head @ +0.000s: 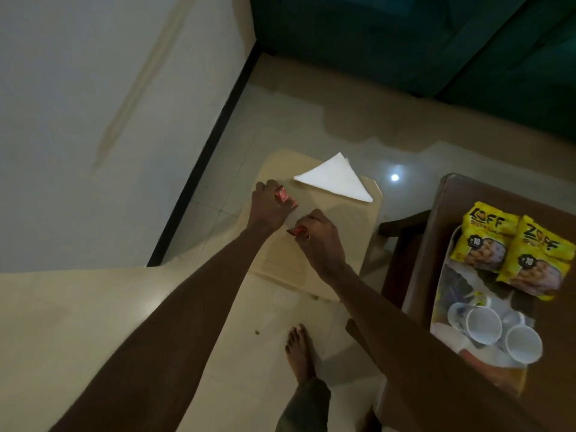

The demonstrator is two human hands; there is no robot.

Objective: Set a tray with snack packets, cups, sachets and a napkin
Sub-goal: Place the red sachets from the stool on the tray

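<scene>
On a beige plastic stool (343,226) my left hand (268,207) pinches a red sachet (64,194) and my right hand (321,235) pinches another red sachet (296,230). A white napkin (336,179) folded into a triangle lies at the stool's far side. To the right, a tray (442,294) on a brown wooden table (448,194) holds two yellow snack packets (486,241) (536,260) and two white cups (483,325) (523,342).
A pale wall with a dark skirting strip (205,154) runs along the left. A dark green curtain (405,42) hangs at the back. My bare foot (299,350) stands on the glossy tiled floor between stool and table.
</scene>
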